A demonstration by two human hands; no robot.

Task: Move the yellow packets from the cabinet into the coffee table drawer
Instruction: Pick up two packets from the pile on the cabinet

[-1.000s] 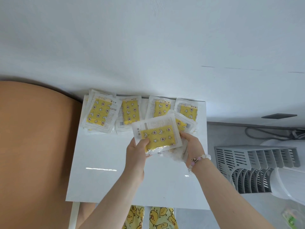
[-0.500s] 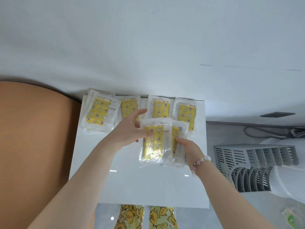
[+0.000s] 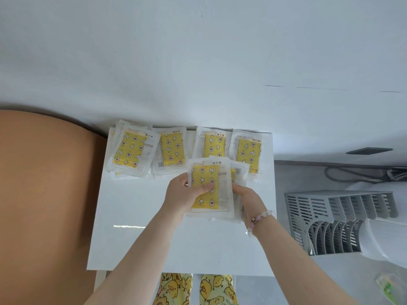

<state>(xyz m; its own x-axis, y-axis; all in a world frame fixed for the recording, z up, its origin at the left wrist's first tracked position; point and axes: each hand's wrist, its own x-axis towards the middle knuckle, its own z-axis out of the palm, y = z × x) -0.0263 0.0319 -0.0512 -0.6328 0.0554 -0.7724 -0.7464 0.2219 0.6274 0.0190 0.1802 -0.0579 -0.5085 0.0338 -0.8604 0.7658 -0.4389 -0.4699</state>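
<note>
The person's legs in yellow duck-print trousers [image 3: 174, 289] are showing just below the front edge of the glossy white cabinet top [image 3: 132, 238]. Both forearms are reaching forward over it.

The left hand [image 3: 182, 194] is gripping a stack of clear plastic packets with yellow printed inserts [image 3: 207, 172] by its left edge. The thumb is pressing across the front and the fingers are curling behind. The right hand [image 3: 246, 198], with a pink and white beaded bracelet [image 3: 262, 216] at the wrist, is pinching the right side of the same stack, where a few packets are fanning out behind the front one. The stack is sitting over the middle of the cabinet top, its upper edge overlapping the row behind it.

Further back, more of the same packets are lying along the rear edge: a thick leaning pile [image 3: 131, 150] at the left, then a second packet [image 3: 170, 150], a third packet [image 3: 212, 143] and a fourth packet [image 3: 247, 150].

A grey slatted plastic rack [image 3: 341, 216] is standing on the floor to the right, and an orange-brown rounded surface [image 3: 44, 194] is filling the left. The white wall [image 3: 198, 62] is rising behind everything.
</note>
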